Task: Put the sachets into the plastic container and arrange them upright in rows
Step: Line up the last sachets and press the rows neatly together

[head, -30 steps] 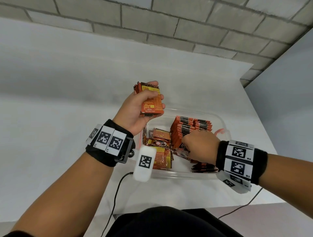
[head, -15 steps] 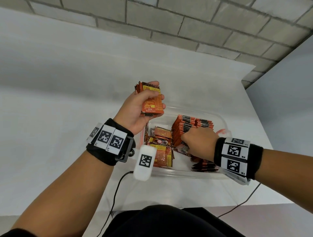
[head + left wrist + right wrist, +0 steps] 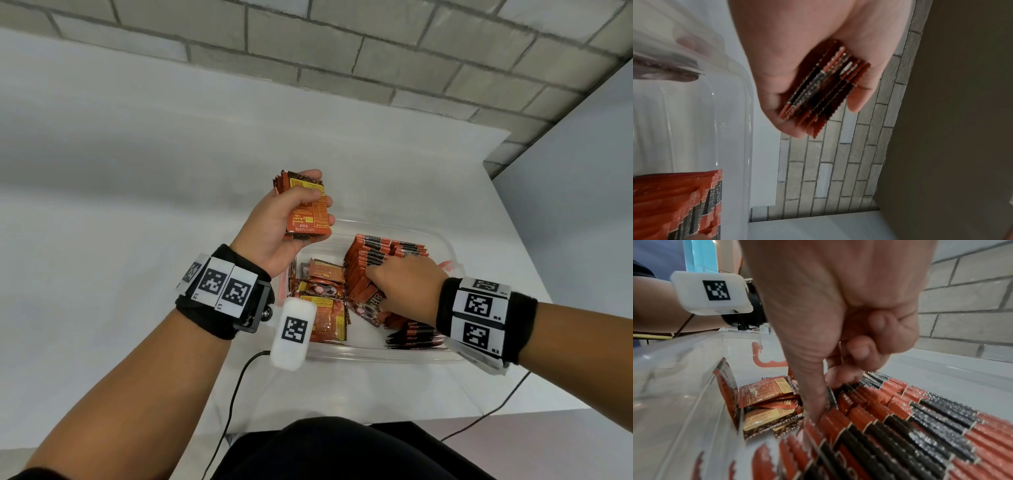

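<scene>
Two hands work over one clear container point(image 3: 373, 353) on a white table point(image 3: 120, 212). The left hand point(image 3: 274, 226) is raised above the container's far-left corner, palm turned toward the person, thumb across the front and fingers curled round the back of a stack point(image 3: 306, 209) of orange sachets; the wrist view shows the stack's serrated ends fanned between thumb and fingers, roughly eight to ten of them, though the exact count cannot be told. The right hand point(image 3: 404, 287) is lowered into the container, knuckles up, its fingers curled under and the thumb point(image 3: 813, 394) pushed straight down between upright sachets; a sachet edge seems to be pinched between thumb and curled fingers, though whether it is truly gripped cannot be told. Under and beyond that hand stand the rows point(image 3: 380, 253) of sachets, packed on edge, orange and black tops alternating; at least two rows show, leaning a little toward the far wall, too many sachets to count. At the container's left end lies a loose pile point(image 3: 325, 301) of flat sachets, about five or six visible. One more small bunch point(image 3: 414, 337) lies on its side near the front wall, beneath the right wrist. Both wrists wear black bands with square-patterned markers.
</scene>
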`<state>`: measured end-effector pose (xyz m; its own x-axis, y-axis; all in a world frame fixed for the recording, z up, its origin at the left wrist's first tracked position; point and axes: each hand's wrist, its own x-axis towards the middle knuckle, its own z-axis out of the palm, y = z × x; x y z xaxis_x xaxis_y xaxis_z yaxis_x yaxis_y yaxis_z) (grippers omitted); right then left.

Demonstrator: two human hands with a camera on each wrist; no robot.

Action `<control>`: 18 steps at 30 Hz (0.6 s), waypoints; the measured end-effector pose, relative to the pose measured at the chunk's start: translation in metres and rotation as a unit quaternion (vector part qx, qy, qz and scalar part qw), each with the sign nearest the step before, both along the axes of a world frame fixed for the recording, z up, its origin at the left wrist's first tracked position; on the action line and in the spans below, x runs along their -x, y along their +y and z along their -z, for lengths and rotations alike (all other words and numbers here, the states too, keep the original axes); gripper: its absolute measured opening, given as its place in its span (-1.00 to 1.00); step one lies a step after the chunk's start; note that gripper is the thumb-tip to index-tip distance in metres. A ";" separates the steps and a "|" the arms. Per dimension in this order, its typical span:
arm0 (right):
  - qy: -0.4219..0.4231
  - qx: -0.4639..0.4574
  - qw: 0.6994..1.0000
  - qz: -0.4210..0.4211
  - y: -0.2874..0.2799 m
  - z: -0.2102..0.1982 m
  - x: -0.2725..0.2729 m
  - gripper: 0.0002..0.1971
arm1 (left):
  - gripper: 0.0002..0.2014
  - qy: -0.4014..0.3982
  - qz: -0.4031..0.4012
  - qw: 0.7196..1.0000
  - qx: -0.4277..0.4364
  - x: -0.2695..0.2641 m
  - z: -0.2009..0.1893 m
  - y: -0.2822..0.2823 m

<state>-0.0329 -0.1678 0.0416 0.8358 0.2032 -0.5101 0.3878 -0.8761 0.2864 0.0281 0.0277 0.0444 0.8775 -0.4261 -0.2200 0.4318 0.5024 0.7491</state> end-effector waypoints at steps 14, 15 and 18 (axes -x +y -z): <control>0.082 -0.115 0.990 0.012 0.010 -0.009 0.011 -0.83 | -0.78 0.006 0.000 1.000 -0.007 0.002 0.002 -0.002; 0.123 -0.126 0.984 0.017 0.013 -0.008 0.012 -0.81 | -0.79 0.006 0.000 1.000 -0.007 0.002 0.002 -0.002; 0.221 -0.108 0.969 0.032 0.016 0.000 0.011 -0.71 | -0.79 0.006 0.000 1.000 -0.006 0.002 0.002 -0.001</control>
<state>-0.0440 -0.1514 0.0418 0.5605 0.2998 -0.7720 0.3743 -0.9232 -0.0869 0.0260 0.0262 0.0421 0.8752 -0.4229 -0.2349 0.4398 0.4937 0.7502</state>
